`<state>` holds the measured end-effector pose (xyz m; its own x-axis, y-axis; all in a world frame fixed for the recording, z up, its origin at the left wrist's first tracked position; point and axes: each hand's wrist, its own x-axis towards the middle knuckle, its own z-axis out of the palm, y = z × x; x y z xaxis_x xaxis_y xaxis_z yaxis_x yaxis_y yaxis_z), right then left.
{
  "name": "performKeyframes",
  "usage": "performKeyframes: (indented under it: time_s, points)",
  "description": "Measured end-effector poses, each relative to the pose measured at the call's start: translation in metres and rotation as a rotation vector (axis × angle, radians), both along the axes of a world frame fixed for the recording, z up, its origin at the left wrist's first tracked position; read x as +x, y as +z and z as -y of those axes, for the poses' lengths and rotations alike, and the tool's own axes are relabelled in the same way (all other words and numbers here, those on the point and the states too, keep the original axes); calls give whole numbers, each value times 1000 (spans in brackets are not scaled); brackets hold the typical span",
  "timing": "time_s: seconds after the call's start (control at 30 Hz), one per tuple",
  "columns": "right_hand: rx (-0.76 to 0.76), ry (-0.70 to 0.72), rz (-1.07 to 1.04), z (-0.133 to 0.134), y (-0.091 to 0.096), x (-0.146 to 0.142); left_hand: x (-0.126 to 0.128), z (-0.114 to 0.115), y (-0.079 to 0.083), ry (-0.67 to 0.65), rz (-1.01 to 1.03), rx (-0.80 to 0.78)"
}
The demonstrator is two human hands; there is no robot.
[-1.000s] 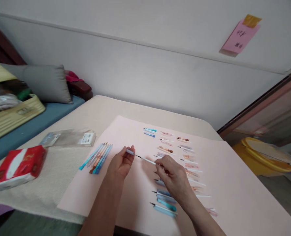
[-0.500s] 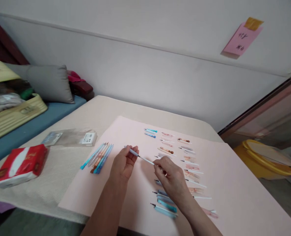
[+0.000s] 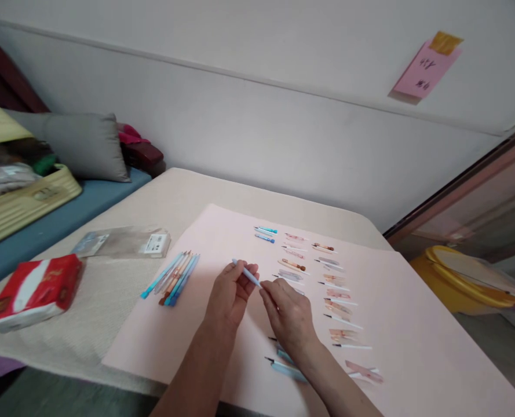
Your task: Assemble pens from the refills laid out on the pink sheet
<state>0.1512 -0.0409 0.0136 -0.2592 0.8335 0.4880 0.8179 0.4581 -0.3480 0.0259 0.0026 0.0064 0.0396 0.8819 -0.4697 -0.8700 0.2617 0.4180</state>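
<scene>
Over the middle of the pink sheet (image 3: 161, 341), my left hand (image 3: 226, 298) grips a light blue pen barrel (image 3: 251, 275) between thumb and fingers. My right hand (image 3: 289, 313) pinches at the barrel's lower right end. The white refill between those fingertips is mostly hidden, seemingly inside the barrel. Left of my hands lies a bunch of pens (image 3: 179, 278) in blue, brown and clear tones. On the right, pen parts sit in rows, with white refills (image 3: 343, 321) beside coloured barrels (image 3: 288, 370). My right hand and forearm cover some of them.
A clear plastic packet (image 3: 124, 242) and a red tissue pack (image 3: 33, 289) lie on the beige cover at left. Beyond are a grey cushion (image 3: 86, 145) and a yellow basket (image 3: 26, 200). A yellow tub (image 3: 461, 284) stands off the right edge; the wall is behind.
The refill that stretched between my hands has gone mostly out of sight at the barrel. My hands have come closer together, the left moving right and the right slightly left.
</scene>
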Motion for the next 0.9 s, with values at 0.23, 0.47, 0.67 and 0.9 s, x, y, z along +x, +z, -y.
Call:
performKeyframes:
  time_s: [0.23,0.47,0.67,0.9]
  points:
    - [-211,-107,-121,-11,-6,0,3,4,-11,-129,23,-108]
    - [-261,-33,-20,-22,2,5,-5,-3,-17,-53,120,-184]
    - [-245,-253,259,-93,-15,42,-14,-13,-14,16,106,-274]
    - [-389,-278,470,-191,-51,34,-16,-17,-12,18,115,-287]
